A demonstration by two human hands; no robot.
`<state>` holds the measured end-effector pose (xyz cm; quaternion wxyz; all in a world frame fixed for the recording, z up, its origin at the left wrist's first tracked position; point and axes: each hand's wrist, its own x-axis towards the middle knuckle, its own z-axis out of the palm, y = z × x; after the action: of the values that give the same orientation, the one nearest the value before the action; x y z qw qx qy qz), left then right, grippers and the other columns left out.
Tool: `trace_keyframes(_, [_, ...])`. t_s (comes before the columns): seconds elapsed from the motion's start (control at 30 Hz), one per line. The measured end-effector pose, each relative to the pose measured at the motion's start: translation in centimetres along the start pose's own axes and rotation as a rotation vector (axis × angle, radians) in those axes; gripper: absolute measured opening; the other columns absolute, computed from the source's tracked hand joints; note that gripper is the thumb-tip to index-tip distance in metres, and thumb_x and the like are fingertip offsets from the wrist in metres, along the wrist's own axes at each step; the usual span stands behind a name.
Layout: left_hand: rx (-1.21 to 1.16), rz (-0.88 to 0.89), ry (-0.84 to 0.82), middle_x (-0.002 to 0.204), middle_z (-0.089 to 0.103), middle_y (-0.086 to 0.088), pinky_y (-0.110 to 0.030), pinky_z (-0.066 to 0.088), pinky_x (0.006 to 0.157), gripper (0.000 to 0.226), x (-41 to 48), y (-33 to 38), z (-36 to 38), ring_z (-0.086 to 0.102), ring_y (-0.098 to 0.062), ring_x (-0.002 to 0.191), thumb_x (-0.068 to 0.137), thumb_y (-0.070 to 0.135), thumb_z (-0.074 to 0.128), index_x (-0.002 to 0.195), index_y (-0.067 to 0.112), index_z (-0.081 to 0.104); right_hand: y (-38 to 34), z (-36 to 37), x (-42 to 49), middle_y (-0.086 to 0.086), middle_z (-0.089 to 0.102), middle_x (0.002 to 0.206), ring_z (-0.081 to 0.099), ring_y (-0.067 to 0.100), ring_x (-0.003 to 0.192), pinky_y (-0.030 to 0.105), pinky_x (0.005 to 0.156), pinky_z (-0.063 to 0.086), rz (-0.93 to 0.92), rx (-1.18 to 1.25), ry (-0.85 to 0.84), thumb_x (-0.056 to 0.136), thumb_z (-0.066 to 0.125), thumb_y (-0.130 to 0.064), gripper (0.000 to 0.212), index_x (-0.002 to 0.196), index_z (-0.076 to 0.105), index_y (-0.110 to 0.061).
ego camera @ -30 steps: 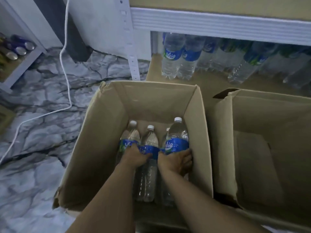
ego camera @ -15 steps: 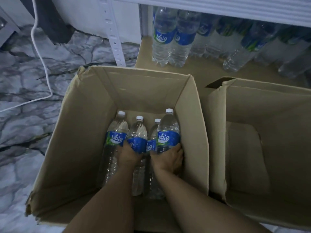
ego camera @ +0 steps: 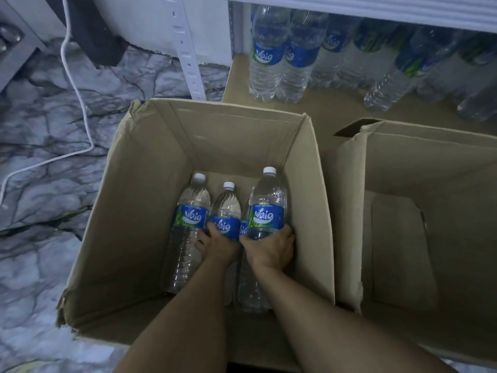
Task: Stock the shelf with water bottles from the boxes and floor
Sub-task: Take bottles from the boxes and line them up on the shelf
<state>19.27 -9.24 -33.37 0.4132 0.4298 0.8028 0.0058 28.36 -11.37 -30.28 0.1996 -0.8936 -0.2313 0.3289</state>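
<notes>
- Gripping at label height for a two-at-once lift: right hand (ego camera: pixel 269 249) wraps rightmost water bottle (ego camera: pixel 267 208), left hand (ego camera: pixel 217 243) seemingly clasps middle water bottle (ego camera: pixel 226 205).
- Both inside cardboard box (ego camera: pixel 150 184), 6 o'clock of shelf (ego camera: pixel 336 111).

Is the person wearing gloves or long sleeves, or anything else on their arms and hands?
No gloves: the left hand and right hand are bare. The left forearm and right forearm are bare too, with no sleeve in view. No watch or bracelet shows at either wrist. Rings cannot be ruled out, since parts of both hands are hidden.
</notes>
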Motion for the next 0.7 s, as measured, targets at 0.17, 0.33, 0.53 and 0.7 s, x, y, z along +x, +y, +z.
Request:
trace_keyframes(0.17, [-0.092, -0.007, 0.02, 0.147, 0.032, -0.017, -0.046, 0.028, 0.114, 0.094, 0.5, -0.9, -1.2, 0.029, -0.039, 0.138, 0.068, 0.034, 0.082, 0.145, 0.015, 0.031, -0.2, 0.4, -0.5, 0.011, 0.054, 0.127, 0.058, 0.033, 0.112, 0.041, 0.091, 0.05, 0.026, 0.034, -0.062, 0.046, 0.091, -0.039, 0.109, 0.134, 0.031, -0.018])
trace_keyframes(0.33, [-0.002, -0.057, -0.054, 0.144, 0.041, -0.015, -0.049, 0.038, 0.108, 0.12, 2.8, -1.6, 0.2, 0.04, -0.037, 0.132, 0.032, 0.062, 0.078, 0.138, 0.017, 0.044, 0.1, 0.1, 0.3, 0.012, 0.054, 0.132, 0.057, 0.032, 0.118, 0.041, 0.095, 0.049, 0.087, 0.003, -0.054, 0.045, 0.092, -0.046, 0.113, 0.137, 0.035, -0.014])
trace_keyframes(0.53, [0.002, 0.065, -0.074, 0.151, 0.029, -0.024, -0.041, 0.03, 0.11, 0.106, 0.0, -1.6, -0.3, 0.032, -0.037, 0.138, 0.078, 0.041, 0.074, 0.154, 0.014, 0.006, 0.5, 0.7, 0.1, 0.011, 0.055, 0.131, 0.059, 0.032, 0.115, 0.043, 0.092, 0.051, 0.112, 0.109, -0.049, 0.045, 0.092, -0.047, 0.108, 0.132, 0.038, -0.014])
trace_keyframes(0.7, [-0.126, 0.036, -0.128, 0.135, 0.056, -0.012, -0.043, 0.047, 0.1, 0.125, 1.8, -3.2, -0.1, 0.057, -0.031, 0.119, 0.047, 0.053, 0.08, 0.151, 0.022, 0.018, 0.9, 0.7, 0.0, 0.008, 0.059, 0.123, 0.063, 0.031, 0.107, 0.048, 0.089, 0.054, 0.14, 0.183, -0.061, 0.044, 0.09, -0.045, 0.1, 0.126, 0.04, -0.018])
